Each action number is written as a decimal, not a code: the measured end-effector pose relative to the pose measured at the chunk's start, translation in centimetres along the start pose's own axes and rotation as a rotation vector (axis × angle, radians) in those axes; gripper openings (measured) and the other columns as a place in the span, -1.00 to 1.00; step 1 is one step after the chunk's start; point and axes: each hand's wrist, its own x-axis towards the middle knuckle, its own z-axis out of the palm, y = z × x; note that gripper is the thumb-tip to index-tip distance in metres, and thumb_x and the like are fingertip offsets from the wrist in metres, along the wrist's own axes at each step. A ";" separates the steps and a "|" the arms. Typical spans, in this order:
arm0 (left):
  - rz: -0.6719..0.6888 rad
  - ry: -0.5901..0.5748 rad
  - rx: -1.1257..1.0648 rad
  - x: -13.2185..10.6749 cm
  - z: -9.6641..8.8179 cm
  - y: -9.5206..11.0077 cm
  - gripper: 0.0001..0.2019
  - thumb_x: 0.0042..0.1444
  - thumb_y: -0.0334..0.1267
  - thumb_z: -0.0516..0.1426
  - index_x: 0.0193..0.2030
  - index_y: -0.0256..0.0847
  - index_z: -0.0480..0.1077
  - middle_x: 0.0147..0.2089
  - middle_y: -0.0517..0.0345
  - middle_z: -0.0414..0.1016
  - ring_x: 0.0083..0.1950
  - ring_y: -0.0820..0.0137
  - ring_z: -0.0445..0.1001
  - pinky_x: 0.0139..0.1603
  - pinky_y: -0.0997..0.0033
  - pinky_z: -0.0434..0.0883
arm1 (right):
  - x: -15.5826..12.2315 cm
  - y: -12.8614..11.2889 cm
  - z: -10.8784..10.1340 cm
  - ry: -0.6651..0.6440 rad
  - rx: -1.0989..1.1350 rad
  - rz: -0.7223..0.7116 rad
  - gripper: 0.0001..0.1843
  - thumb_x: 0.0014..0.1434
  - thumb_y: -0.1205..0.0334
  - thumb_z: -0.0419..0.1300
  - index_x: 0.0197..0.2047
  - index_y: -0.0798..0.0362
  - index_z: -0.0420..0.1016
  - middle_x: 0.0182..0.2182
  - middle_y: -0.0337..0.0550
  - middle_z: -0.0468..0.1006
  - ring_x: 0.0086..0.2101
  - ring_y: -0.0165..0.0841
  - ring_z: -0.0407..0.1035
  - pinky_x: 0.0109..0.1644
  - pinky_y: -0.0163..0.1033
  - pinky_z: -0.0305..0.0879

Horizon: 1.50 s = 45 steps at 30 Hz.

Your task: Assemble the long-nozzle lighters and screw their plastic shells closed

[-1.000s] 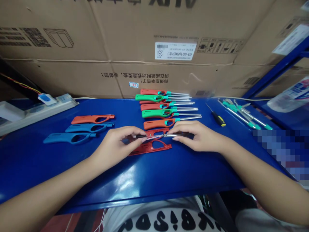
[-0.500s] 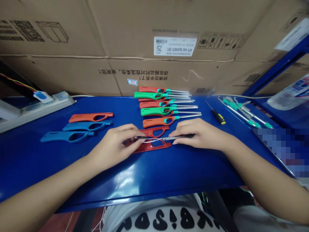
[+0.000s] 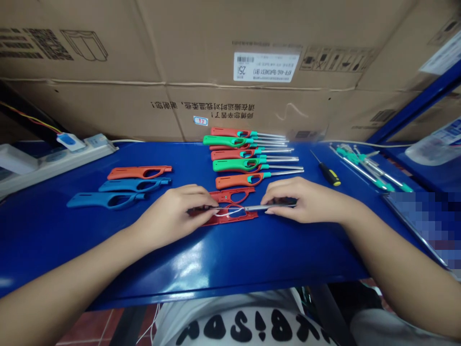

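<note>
A red lighter shell half (image 3: 234, 216) lies flat on the blue table (image 3: 230, 259) in front of me. My left hand (image 3: 173, 214) pinches the dark rear end of a thin inner part with a white wire over the shell's left end. My right hand (image 3: 306, 199) is closed on the metal tube (image 3: 262, 207) of that same part, holding it level just above the shell. A second red shell half (image 3: 232, 194) lies just behind, between my hands.
Several finished red and green lighters (image 3: 248, 166) are lined up behind. Two blue shells and an orange one (image 3: 122, 187) lie at left. A yellow-handled screwdriver (image 3: 326, 170), loose tubes (image 3: 370, 173), a power strip (image 3: 54, 156) and cardboard boxes (image 3: 216, 72) border the table.
Both hands have lowered the tube-and-wire part closer onto the red shell. The right hand slid slightly rightward along the tube.
</note>
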 end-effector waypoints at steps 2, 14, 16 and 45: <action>0.005 -0.019 0.013 0.0 0.1 -0.1 -0.82 0.32 -0.26 0.15 -0.12 -0.19 0.60 -0.16 0.06 0.61 -0.14 0.32 0.57 -0.10 0.34 0.49 | 0.1 0.1 0.2 -0.020 0.009 0.014 -0.83 0.33 0.18 0.22 -0.12 0.03 0.61 -0.22 -0.12 0.62 -0.25 -0.34 0.47 -0.17 -0.23 0.37; 0.063 -0.012 0.000 -0.2 1.1 -0.5 -0.81 0.33 -0.33 0.14 -0.08 -0.21 0.59 -0.13 0.05 0.61 -0.15 0.35 0.60 -0.14 0.38 0.53 | 0.3 0.1 0.1 -0.145 -0.024 0.086 -0.84 0.31 0.24 0.20 -0.17 0.07 0.61 -0.27 -0.13 0.58 -0.30 -0.35 0.43 -0.22 -0.26 0.29; 0.083 0.004 0.004 -0.2 1.2 -0.4 -0.81 0.32 -0.35 0.13 -0.05 -0.22 0.58 -0.11 0.05 0.62 -0.13 0.35 0.61 -0.12 0.39 0.54 | 0.2 0.2 -0.1 -0.149 -0.026 0.094 -0.84 0.31 0.23 0.20 -0.18 0.07 0.61 -0.27 -0.13 0.58 -0.30 -0.35 0.42 -0.22 -0.26 0.29; 0.155 0.090 0.009 -0.3 1.8 0.0 -0.86 0.29 -0.40 0.18 -0.07 -0.23 0.56 -0.16 0.11 0.66 -0.16 0.39 0.63 -0.10 0.44 0.55 | -0.1 -0.4 0.2 -0.150 -0.270 0.060 -0.81 0.33 0.33 0.13 -0.24 0.06 0.58 -0.29 -0.16 0.57 -0.27 -0.33 0.43 -0.20 -0.25 0.23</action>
